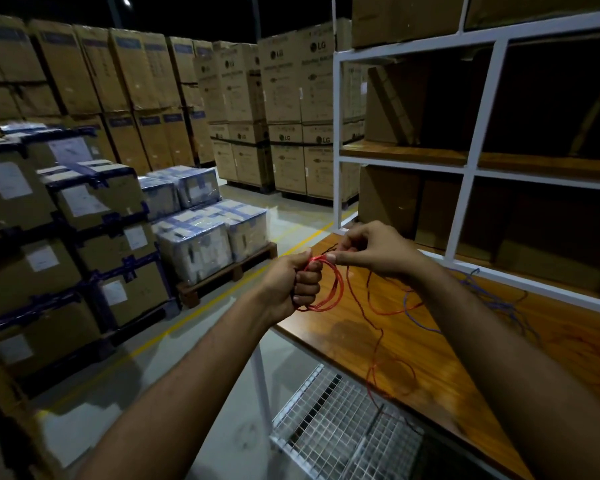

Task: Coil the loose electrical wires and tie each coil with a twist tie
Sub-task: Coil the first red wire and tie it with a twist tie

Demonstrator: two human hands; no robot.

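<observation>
My left hand (297,284) is clenched around a small coil of red wire (333,292), whose loops hang out to the right of the fist. My right hand (371,252) pinches the same red wire just right of the fist, at the top of the coil. The rest of the red wire trails down over the wooden tabletop (430,344) and off its front edge. A loose blue wire (492,299) lies tangled on the table behind my right forearm. No twist tie is visible.
A white metal shelf frame (465,174) with cardboard boxes stands on the table's far side. A wire mesh shelf (336,431) sits below the tabletop. Stacked cartons on pallets (201,237) fill the floor to the left, beyond a yellow floor line.
</observation>
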